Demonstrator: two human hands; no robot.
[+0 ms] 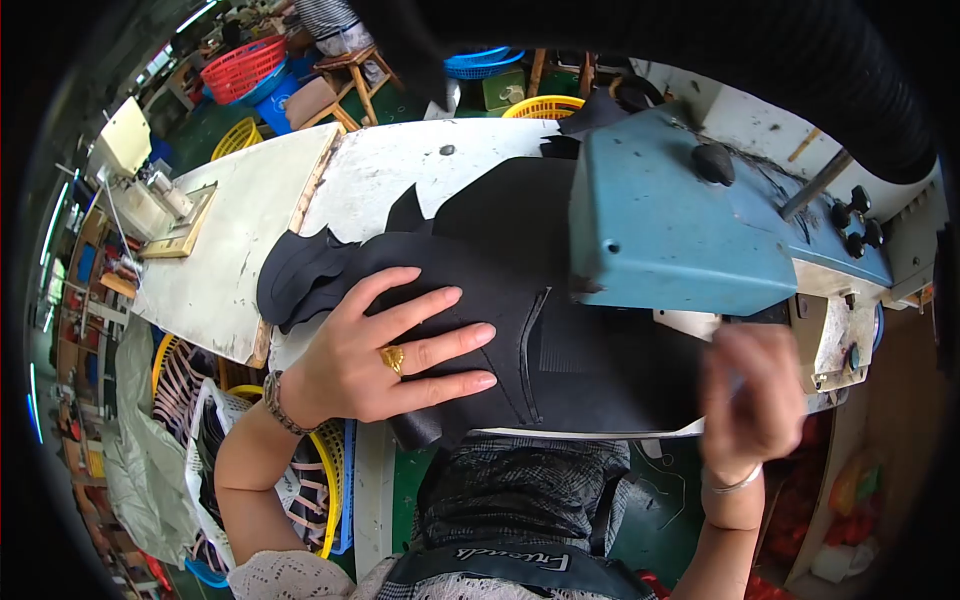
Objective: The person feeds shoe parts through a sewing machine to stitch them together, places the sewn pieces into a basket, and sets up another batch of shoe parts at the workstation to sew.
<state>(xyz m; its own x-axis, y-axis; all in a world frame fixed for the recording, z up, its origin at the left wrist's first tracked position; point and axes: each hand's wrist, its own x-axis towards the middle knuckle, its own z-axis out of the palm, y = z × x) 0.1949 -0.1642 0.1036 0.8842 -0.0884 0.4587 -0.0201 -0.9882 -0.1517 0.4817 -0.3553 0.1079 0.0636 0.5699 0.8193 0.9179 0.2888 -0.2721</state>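
Observation:
Black sheet material (490, 230) with stitched seams lies across the white work surface, partly under a blue machine head (680, 210). My left hand (400, 350) rests flat on it, fingers spread, with a gold ring on one finger. A curved stitched strip (528, 355) runs just right of those fingertips. My right hand (752, 390) is at the material's right edge, below the machine head. It is blurred by motion, its fingers look bent, and whether it holds anything cannot be made out.
A cream sewing machine (160, 200) stands at the left end of the table (240, 200). Baskets with material, one yellow-rimmed (328, 490), sit below left. Behind are a red basket (243, 68), a wooden stool (350, 80) and a person in striped clothing (330, 22). A black hose (800, 80) hangs overhead.

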